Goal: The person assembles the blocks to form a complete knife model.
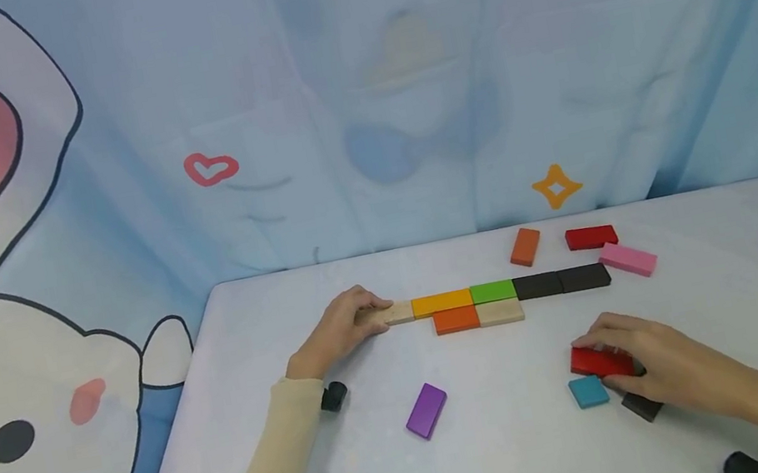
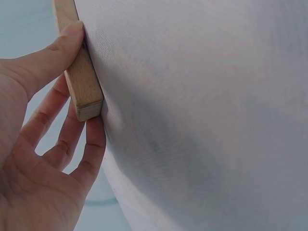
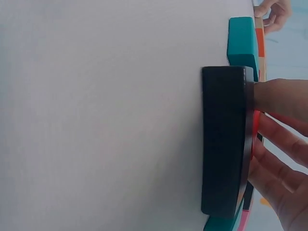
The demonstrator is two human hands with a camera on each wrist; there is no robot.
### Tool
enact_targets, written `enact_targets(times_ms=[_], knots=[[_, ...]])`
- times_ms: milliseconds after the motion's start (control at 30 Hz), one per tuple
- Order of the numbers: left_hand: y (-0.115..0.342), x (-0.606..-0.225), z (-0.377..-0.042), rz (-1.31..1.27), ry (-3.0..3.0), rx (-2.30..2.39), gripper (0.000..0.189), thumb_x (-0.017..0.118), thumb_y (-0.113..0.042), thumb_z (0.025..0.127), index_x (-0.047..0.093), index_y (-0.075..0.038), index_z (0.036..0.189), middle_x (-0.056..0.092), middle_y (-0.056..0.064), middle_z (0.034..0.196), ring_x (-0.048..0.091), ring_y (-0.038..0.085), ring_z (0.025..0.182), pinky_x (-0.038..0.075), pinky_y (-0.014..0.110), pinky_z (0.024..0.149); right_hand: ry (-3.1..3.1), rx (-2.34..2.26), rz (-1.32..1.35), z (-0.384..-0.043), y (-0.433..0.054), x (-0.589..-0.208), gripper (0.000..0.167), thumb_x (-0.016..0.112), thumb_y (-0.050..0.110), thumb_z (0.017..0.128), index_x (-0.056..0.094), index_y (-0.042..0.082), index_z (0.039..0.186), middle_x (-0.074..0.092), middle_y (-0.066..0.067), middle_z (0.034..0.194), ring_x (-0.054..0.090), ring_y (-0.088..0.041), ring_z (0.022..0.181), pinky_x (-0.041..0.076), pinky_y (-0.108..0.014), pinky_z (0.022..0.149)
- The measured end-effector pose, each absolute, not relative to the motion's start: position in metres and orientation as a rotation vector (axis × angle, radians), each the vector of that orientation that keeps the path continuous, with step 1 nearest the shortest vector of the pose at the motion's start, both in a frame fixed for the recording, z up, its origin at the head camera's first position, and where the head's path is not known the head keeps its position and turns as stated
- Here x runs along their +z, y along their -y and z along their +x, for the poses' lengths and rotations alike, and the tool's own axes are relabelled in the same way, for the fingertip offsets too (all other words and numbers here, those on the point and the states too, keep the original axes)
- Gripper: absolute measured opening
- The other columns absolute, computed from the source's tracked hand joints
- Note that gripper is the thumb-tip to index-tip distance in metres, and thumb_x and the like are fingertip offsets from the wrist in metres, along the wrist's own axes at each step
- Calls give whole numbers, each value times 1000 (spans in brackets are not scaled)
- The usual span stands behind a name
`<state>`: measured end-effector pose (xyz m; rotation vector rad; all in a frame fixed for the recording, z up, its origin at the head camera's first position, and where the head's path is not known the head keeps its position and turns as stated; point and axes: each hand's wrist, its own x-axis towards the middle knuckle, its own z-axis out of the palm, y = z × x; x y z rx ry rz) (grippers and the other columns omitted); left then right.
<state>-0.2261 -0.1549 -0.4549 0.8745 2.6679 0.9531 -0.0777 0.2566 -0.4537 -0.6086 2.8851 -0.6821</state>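
My left hand pinches a plain wooden block at the left end of a row. The left wrist view shows the thumb on the near face of that wooden block, fingers behind it. To its right in the row come a yellow block, a green block and two black blocks. My right hand grips a red block between thumb and fingers. Beside it lie a teal block and a black block, which fills the foreground of the right wrist view.
Below the row, an orange block and a plain wooden block sit against it. A purple block lies at front. Behind the row are another orange block, a red block and a pink block.
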Motion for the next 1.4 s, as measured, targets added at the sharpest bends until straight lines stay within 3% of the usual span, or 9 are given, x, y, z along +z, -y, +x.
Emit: enact_targets(times_ms=[467, 700, 1067, 1400], knots=[[156, -454, -226, 872, -2658, 962, 32, 79, -14, 95, 75, -7, 126, 69, 5, 116, 59, 21, 106, 49, 40, 104, -2917, -617, -551, -88, -248, -451, 50, 99, 15, 69, 77, 3, 112, 65, -1, 96, 63, -17, 86, 63, -39, 73], [154, -454, -227, 879, -2650, 958, 32, 79, -14, 95, 75, -8, 127, 68, 5, 116, 59, 21, 106, 49, 39, 103, -2941, -636, -649, -102, -227, -442, 50, 99, 17, 71, 77, 6, 114, 66, -8, 104, 63, -26, 94, 64, -43, 72], [154, -454, -227, 856, -2657, 954, 33, 78, -14, 95, 74, -8, 127, 68, 5, 117, 60, 21, 108, 48, 39, 105, -3018, -628, -844, -129, -188, -432, 44, 96, 12, 75, 79, 8, 116, 67, -7, 105, 64, -24, 96, 63, -41, 80], [155, -454, -226, 843, -2668, 953, 33, 79, -14, 95, 75, -7, 126, 68, 5, 117, 60, 22, 109, 48, 40, 106, -2995, -644, -868, -135, -172, -436, 42, 93, 8, 78, 78, 6, 117, 69, -13, 113, 66, -31, 105, 62, -45, 85]])
